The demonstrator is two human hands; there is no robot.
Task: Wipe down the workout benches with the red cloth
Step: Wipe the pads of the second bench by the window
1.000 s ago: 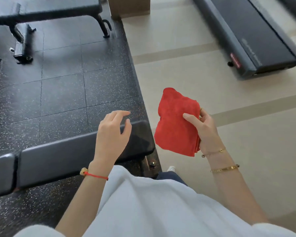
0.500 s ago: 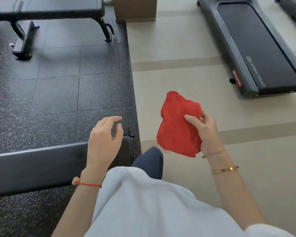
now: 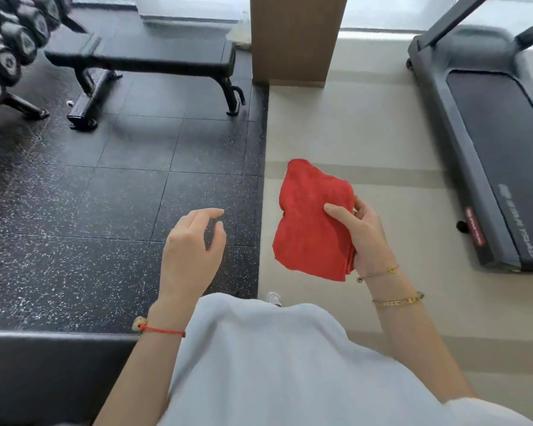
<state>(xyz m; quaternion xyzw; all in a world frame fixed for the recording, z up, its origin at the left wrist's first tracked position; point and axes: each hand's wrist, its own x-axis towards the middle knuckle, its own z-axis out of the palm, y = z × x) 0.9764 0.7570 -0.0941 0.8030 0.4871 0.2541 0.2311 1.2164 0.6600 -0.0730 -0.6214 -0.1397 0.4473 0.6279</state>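
The right hand (image 3: pixel 363 238) pinches the folded red cloth (image 3: pixel 313 219) in the middle of the frame, ready for wiping. The left hand (image 3: pixel 191 244) hangs free, fingers loosely curled. One bench (image 3: pixel 142 58) waits upper left, another bench (image 3: pixel 50 373) sits lower left.

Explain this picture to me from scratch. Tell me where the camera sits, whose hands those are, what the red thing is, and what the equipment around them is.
There is no machine here. The camera is worn on a person's head and looks forward and down, so you see their own arms and pale top from above.

The right hand grips a folded red cloth, thumb across its front. The left hand holds nothing, fingers loosely curled in the air.

On the black speckled rubber floor stands a black padded flat workout bench, beside a rack of black dumbbells. A second black bench pad shows at the lower left, close to the person. On the pale floor to the right is a grey treadmill, and a brown wooden pillar stands behind.
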